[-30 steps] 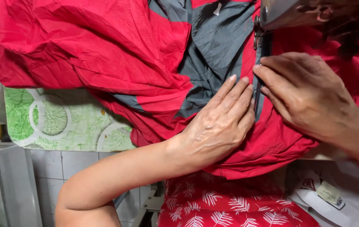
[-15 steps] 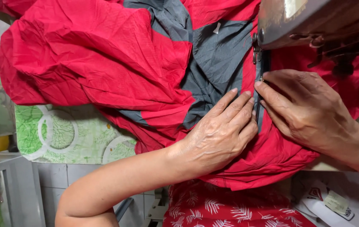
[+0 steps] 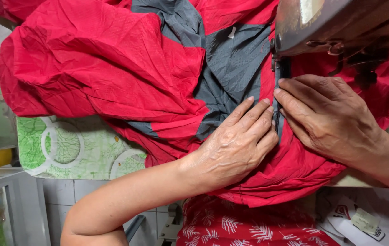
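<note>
One large red garment with grey panels fills most of the view, bunched and wrinkled to the left of and above the hands, spreading over a bench with a green patterned top. One sewing machine sits above the right hand, its worn metal head overhanging the cloth. Just below the machine, one dark strip, likely a zipper, runs down between the two hands.

The left hand lies flat and open on the garment, palm down, fingers stretched toward the strip and touching its left edge; it grips nothing, only presses the fabric down. The right hand also lies palm down, fingers extended, its tips against the strip's right side near the machine's foot. Both hands hold the cloth taut on either side of the seam.

Judging from the strip, the work looks to be partway through: a length of it still lies on the near side of the needle between the fingers, so that part appears unsewn, while how much is stitched beyond the machine cannot be told, since the head hides it.

Below the hands, red cloth with a white leaf print covers the person's lap. One small white tag shows on the grey panel, up and left of the hands.
</note>
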